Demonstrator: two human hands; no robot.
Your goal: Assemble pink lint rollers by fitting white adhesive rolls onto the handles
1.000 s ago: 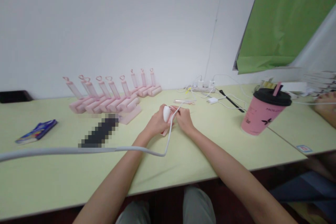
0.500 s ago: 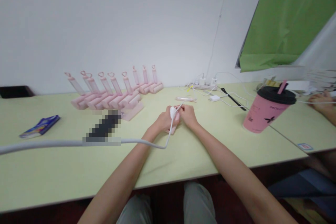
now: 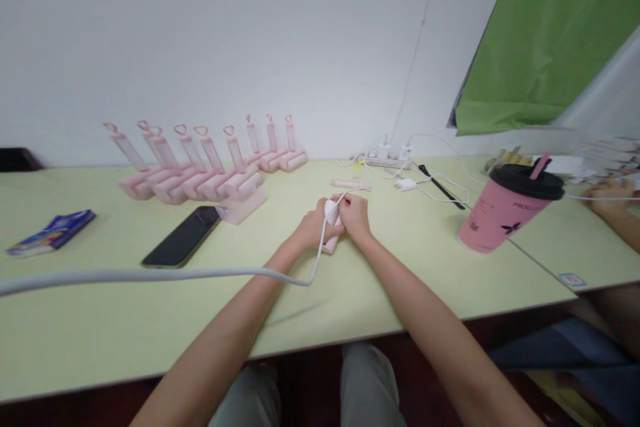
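My left hand (image 3: 311,228) is closed around a pale pink block-like base (image 3: 329,246) on the table. At its far end, the bent fingers of my right hand (image 3: 355,215) press together; what they pinch is hidden. Across my view, in front of the hands, runs a white cable (image 3: 220,273) with a white rounded piece (image 3: 331,211) on it. Just beyond my hands lies a slim pink tube (image 3: 346,183). Several similar pink bases (image 3: 210,188) with clear tubes and heart-shaped tops stand at the back left.
A phone (image 3: 183,238) and a blue packet (image 3: 53,232) lie left. Behind the hands are a power strip (image 3: 387,162), a white plug (image 3: 406,184) and a black strap (image 3: 441,185). A pink lidded cup (image 3: 500,217) stands right; another person's hand (image 3: 611,192) shows beyond.
My view has shifted slightly, so things on the left sit farther left. Both hands stay at the pink base, with only small finger movement.
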